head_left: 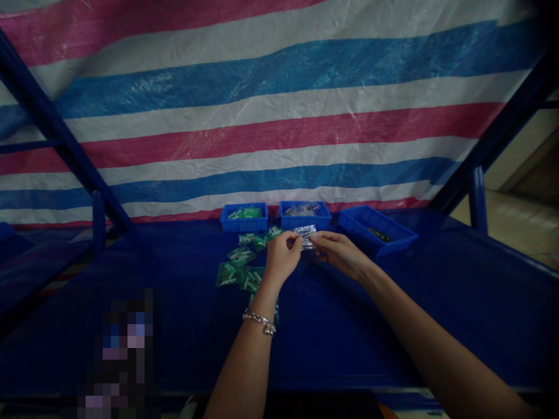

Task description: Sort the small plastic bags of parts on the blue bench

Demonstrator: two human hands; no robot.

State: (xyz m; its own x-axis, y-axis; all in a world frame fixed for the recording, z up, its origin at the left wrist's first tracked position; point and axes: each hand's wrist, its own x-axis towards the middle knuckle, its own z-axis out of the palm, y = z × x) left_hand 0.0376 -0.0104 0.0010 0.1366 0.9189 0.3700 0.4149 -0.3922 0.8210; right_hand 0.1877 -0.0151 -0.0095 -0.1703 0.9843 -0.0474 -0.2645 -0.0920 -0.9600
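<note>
A person is stretching both bare forearms across a dark blue tabletop (349, 326), wrists angled inward, bringing the left hand (283, 256) and right hand (338, 254) close together near the table's far side. The left hand is curled, its fingers pinching one end of a clear, silvery plastic packet (304, 237). The right hand, fingers pressed together, is pinching the other end, holding the packet at 12 o'clock between both hands. A silver chain bracelet (258, 321) is circling the left wrist. Small green-and-clear plastic packets (238, 273) are lying in a loose scatter at 10 o'clock, just beside the left hand. Blue plastic trays are standing at 11 o'clock (243, 217), 12 o'clock (304, 215) and 2 o'clock (377, 230). The table's front edge (393, 387) is running well apart from the hands at 6 o'clock.
</note>
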